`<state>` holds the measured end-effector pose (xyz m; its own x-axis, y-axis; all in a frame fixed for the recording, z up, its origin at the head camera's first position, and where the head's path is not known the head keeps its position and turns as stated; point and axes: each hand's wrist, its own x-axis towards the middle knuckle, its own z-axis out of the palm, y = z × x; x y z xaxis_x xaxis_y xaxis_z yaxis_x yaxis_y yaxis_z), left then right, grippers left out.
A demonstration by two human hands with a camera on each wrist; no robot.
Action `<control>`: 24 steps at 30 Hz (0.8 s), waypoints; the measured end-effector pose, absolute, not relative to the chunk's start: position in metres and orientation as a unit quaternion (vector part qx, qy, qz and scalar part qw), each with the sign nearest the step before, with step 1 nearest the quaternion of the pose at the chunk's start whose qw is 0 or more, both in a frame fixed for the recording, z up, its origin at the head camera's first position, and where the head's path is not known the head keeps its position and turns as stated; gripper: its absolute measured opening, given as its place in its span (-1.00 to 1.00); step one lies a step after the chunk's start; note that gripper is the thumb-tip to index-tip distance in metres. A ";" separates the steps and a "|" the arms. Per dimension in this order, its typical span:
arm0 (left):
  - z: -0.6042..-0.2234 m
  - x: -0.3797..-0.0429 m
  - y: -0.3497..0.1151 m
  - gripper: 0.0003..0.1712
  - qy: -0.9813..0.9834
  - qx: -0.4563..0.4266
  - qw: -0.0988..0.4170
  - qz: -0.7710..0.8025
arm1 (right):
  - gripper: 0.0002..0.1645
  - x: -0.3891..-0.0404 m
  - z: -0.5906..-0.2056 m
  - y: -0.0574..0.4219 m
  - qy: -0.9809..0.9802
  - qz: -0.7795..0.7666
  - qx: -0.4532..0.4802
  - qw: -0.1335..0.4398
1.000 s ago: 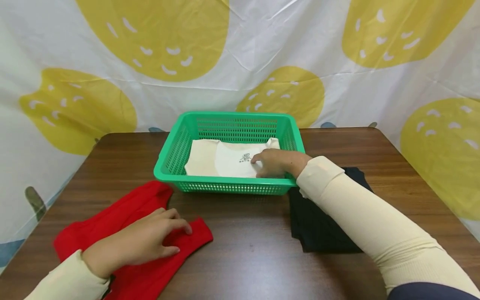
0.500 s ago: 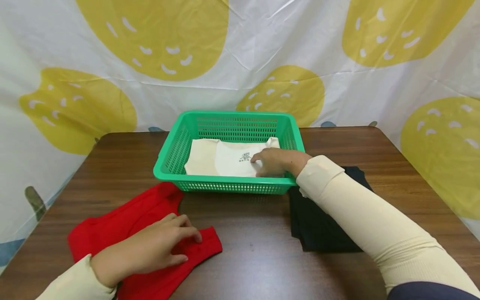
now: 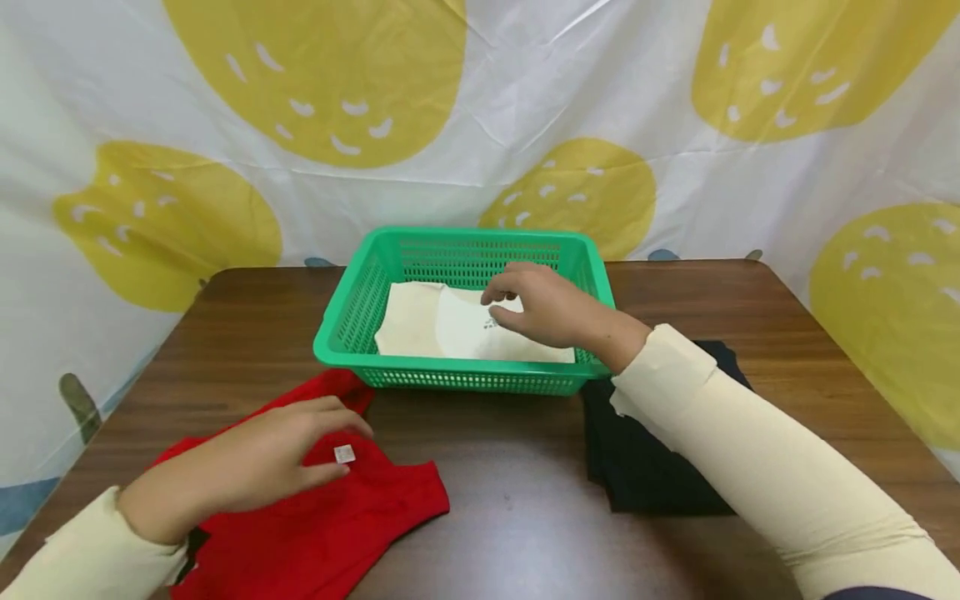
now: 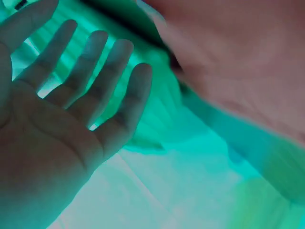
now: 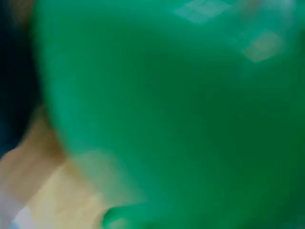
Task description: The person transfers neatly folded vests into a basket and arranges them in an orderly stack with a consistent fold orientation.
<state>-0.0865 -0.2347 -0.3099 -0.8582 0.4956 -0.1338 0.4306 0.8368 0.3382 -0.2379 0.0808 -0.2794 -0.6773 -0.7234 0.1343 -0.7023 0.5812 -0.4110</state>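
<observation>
A green plastic basket (image 3: 472, 366) stands at the back of the table, with a folded cream and white garment (image 3: 415, 321) lying inside. My right hand (image 3: 551, 308) hovers over the garment's right part, fingers loosely bent and nothing between them. On the left, a red garment (image 3: 322, 525) lies spread on the wood, a small white label (image 3: 344, 454) showing near its top. Above it is my left hand (image 3: 273, 457), fingers relaxed and thumb apart, holding nothing. The left wrist view shows its fingers (image 4: 97, 86) spread. The right wrist view is blurred, mostly green basket wall.
A folded black garment (image 3: 656, 471) lies right of the basket, partly beneath my right forearm in the head view. The brown wooden table (image 3: 510, 533) meets a white cloth backdrop (image 3: 352, 208) with large yellow fruit shapes behind the basket.
My right hand has lifted off the garment in the basket. The red garment was shifted rightward; my left hand then drew back to the left, uncovering the label.
</observation>
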 end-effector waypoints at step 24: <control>-0.331 -0.135 -0.339 -0.24 0.974 0.100 0.186 0.086 | -0.50 -0.125 -0.354 0.030 0.794 -0.407 -0.279 0.355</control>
